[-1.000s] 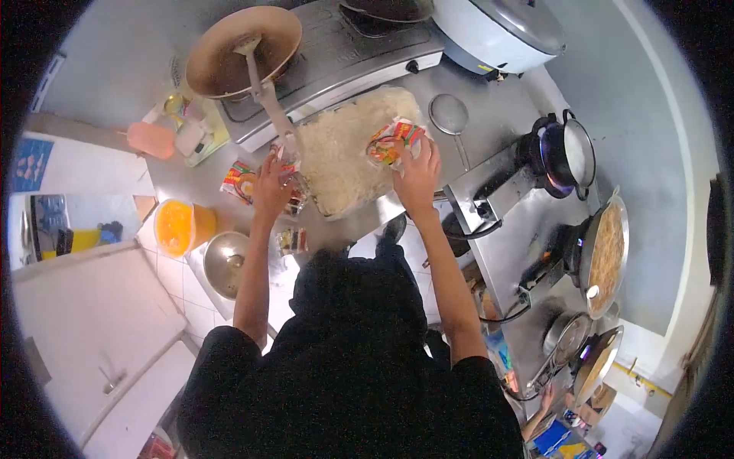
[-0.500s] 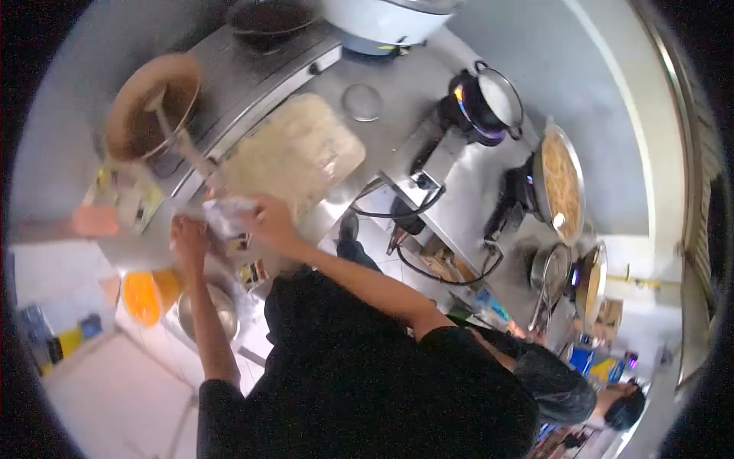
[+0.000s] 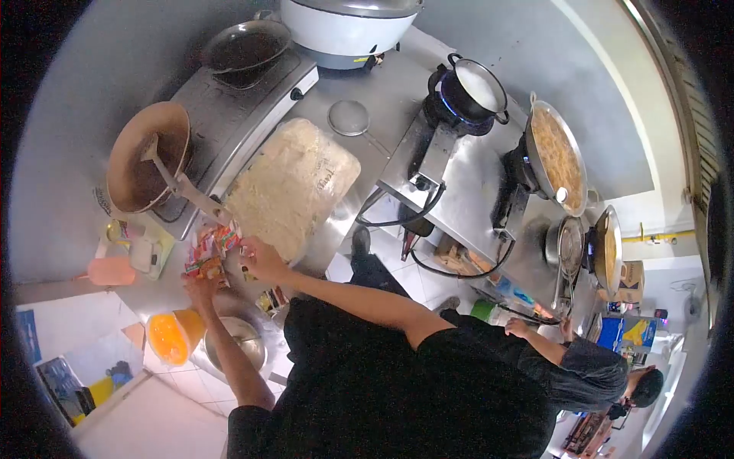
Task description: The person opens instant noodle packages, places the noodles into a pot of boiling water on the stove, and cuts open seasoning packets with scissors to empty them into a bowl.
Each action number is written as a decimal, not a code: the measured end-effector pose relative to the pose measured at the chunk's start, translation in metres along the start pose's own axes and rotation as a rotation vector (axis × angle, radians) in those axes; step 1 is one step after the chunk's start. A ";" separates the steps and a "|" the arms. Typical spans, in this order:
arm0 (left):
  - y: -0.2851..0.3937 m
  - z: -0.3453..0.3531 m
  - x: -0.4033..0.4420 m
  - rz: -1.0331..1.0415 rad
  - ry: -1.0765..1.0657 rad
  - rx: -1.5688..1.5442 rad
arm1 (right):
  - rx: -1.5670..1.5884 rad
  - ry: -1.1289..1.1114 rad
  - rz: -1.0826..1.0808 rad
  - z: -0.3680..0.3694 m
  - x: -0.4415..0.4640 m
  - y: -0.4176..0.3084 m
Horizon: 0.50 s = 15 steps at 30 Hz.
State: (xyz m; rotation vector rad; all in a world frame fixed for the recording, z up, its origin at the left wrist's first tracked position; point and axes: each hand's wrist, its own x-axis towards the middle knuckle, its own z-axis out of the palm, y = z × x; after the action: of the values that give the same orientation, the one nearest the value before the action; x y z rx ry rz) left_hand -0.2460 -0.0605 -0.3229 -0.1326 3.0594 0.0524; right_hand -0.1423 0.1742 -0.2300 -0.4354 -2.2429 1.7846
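A red printed packet [image 3: 205,251], crinkled and shiny, is between my two hands over the left end of the steel counter. My left hand [image 3: 200,286] grips its near edge with bent fingers. At the packet's right side, my right hand [image 3: 262,258] has its fingers closed on a corner; the exact pinch is partly hidden. Just beyond lies a floured, pale board or tray [image 3: 283,191]. The handle of a brown wok [image 3: 126,187] reaches close to the packet. Small printed sachets [image 3: 271,300] sit by my right forearm.
An orange-filled container [image 3: 173,336] and a metal pot [image 3: 248,344] stand at the near left. To the right, a black pot [image 3: 475,90] and a wide pan of frying food [image 3: 556,153] sit on burners. A co-worker [image 3: 581,375] in dark clothes stands at the right.
The packet has turned from a pale, blurred side to its red printed side, still between both hands. The whole view has shifted. A co-worker's arms show more plainly at the right.
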 end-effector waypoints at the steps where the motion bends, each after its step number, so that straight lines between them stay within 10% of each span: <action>1: 0.017 -0.052 -0.019 0.014 -0.090 -0.196 | -0.003 0.005 -0.001 -0.003 -0.002 0.000; 6: -0.011 -0.041 -0.027 0.059 0.047 -0.376 | -0.014 -0.235 -0.099 -0.018 -0.014 -0.029; 15: 0.045 -0.227 -0.142 0.296 -0.126 -0.805 | 0.064 -0.280 -0.122 -0.041 -0.018 -0.086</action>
State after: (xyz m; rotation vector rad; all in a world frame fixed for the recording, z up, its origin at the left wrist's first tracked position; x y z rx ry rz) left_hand -0.1261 -0.0116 -0.0840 0.2679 2.7051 1.2374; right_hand -0.1173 0.1867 -0.1371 -0.0351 -2.3241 1.9481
